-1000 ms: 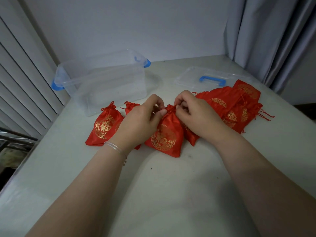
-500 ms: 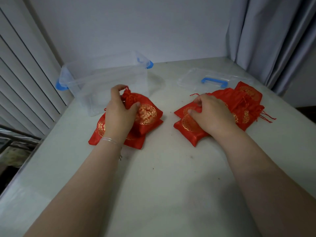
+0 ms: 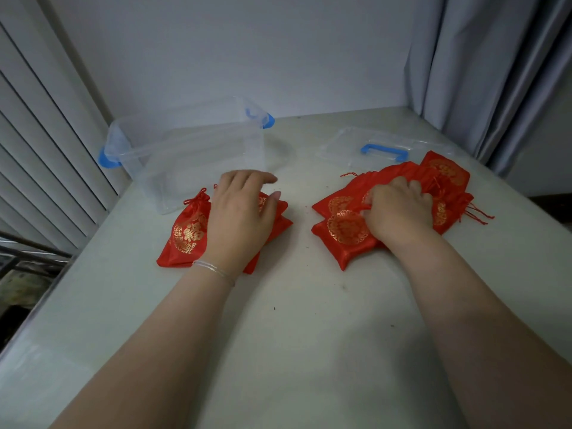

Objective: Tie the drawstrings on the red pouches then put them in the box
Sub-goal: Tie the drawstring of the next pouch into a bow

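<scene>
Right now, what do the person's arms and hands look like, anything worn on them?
Both forearms are bare, with no sleeves in view. The left hand has a thin, pale, clear-looking bracelet around the wrist. The right hand shows no bracelet, watch or glove. No rings can be made out on either hand.

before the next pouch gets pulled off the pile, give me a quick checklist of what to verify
1. Right hand has a grip on the untied pile: ok, fingers curl into the red fabric.
2. Only one pouch gripped: cannot tell, the hand hides the layers.
3. Left hand free to help: ok, fingers relaxed, resting on the tied pouches.
4. Clear box open to receive pouches: ok, its lid lies apart on the table.
5. Tied pouches boxed: not ok, they lie on the table beside the box.
6. Loose drawstrings untangled: cannot tell.
</scene>
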A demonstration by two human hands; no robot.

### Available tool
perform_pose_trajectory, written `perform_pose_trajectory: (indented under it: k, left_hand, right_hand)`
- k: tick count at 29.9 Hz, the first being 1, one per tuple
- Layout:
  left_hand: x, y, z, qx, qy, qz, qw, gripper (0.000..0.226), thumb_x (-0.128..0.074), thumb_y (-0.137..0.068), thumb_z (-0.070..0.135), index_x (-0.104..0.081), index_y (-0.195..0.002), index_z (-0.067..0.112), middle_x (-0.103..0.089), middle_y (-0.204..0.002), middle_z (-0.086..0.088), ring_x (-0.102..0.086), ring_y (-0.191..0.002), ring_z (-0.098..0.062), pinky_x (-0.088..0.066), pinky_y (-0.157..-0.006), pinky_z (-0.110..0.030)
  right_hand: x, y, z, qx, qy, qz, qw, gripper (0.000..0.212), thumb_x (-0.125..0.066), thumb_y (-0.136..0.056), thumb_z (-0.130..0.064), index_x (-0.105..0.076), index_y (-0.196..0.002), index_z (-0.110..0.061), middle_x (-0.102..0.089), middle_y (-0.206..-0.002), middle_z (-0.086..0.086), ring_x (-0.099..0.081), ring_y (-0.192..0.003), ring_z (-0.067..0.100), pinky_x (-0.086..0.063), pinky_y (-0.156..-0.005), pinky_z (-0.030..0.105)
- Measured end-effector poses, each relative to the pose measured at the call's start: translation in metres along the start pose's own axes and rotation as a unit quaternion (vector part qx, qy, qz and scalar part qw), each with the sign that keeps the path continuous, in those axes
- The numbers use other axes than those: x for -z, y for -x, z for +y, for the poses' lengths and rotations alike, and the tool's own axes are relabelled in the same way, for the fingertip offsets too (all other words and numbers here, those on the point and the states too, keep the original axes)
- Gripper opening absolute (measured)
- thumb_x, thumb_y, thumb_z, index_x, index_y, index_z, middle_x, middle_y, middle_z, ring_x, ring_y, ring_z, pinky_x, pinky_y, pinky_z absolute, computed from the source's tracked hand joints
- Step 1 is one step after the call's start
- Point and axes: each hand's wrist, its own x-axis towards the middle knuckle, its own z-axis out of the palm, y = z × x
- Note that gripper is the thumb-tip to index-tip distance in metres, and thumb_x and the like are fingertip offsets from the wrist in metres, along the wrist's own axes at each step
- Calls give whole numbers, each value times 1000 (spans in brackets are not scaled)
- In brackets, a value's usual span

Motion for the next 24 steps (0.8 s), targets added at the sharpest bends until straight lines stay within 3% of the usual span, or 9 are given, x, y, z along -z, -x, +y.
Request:
perform_pose_trajectory:
  k: [3, 6, 8, 10, 13, 17, 19, 21, 24]
  left_hand:
    - [1, 1, 10, -4, 50, -70, 996, 32, -58, -90, 37, -63, -115, 18, -64, -114, 4, -50, -112, -15, -26, -89, -13]
    - [6, 1, 21, 69, 191, -194, 960, 49, -62, -85, 47, -54, -128, 25, -59, -123, 13, -52, -110, -1, -34, -89, -5]
    - [8, 0, 27, 119, 283, -268, 913, 48, -69, -83, 39, -54, -126, 24, -65, -117, 8, -60, -104, -4, -47, -92, -18]
    - [11, -1, 32, 169, 368, -302, 863, 33, -70, -85, 21, -60, -115, 12, -70, -103, -9, -67, -93, -17, -56, -85, -33]
    - [17, -3, 33, 276, 500, -313, 759, 25, -62, -87, 1, -58, -112, -3, -66, -98, -22, -65, -82, -28, -57, -75, -34]
    - [15, -5, 22, 351, 536, -333, 692, 38, -59, -87, -3, -52, -124, -4, -60, -111, -29, -60, -93, -33, -54, -83, -41]
    - [12, -2, 20, 346, 545, -333, 688, 36, -58, -89, 5, -54, -125, -2, -63, -111, -24, -63, -95, -31, -53, -87, -40]
    - [10, -1, 20, 332, 523, -314, 720, 30, -55, -93, 19, -62, -118, 2, -68, -110, -16, -67, -99, -25, -56, -87, -35]
    - [13, -4, 19, 274, 352, -247, 860, 27, -51, -97, 30, -70, -99, 11, -72, -85, 1, -66, -73, -1, -50, -63, -14]
  right_hand:
    - [2, 3, -1, 102, -131, 70, 984, 15, -64, -85, -35, -61, -97, -27, -44, -123, 1, -35, -119, 26, -28, -98, 37]
    - [10, 11, -13, 248, -280, 89, 923, 11, -68, -82, -24, -61, -89, -26, -51, -106, -5, -47, -105, 15, -39, -93, 31]
    - [12, 16, -21, 298, -350, 74, 885, 13, -69, -81, -21, -61, -89, -25, -54, -97, -7, -53, -93, 8, -43, -86, 30]
    - [12, 20, -24, 293, -405, 70, 863, 22, -70, -81, -27, -59, -99, -27, -57, -97, -8, -55, -89, 5, -46, -82, 26]
    - [14, 17, -23, 188, -481, -4, 856, 51, -65, -76, -51, -47, -118, -27, -60, -102, -8, -59, -85, 5, -48, -73, 21]
    - [4, 7, -14, 135, -432, -152, 879, 42, -55, -84, -53, -61, -99, -14, -67, -78, -2, -64, -62, 8, -52, -63, 32]
    - [-4, 7, -15, 170, -423, -169, 874, 29, -56, -90, -40, -61, -86, -12, -61, -62, -2, -57, -47, 7, -49, -53, 31]
    - [-8, 7, -16, 201, -402, -147, 881, 26, -55, -92, -36, -60, -82, -12, -55, -60, -5, -52, -47, 3, -45, -52, 27]
    - [-10, 4, -18, 213, -389, -114, 889, 26, -55, -91, -38, -63, -89, -13, -60, -73, -6, -54, -67, 5, -43, -66, 28]
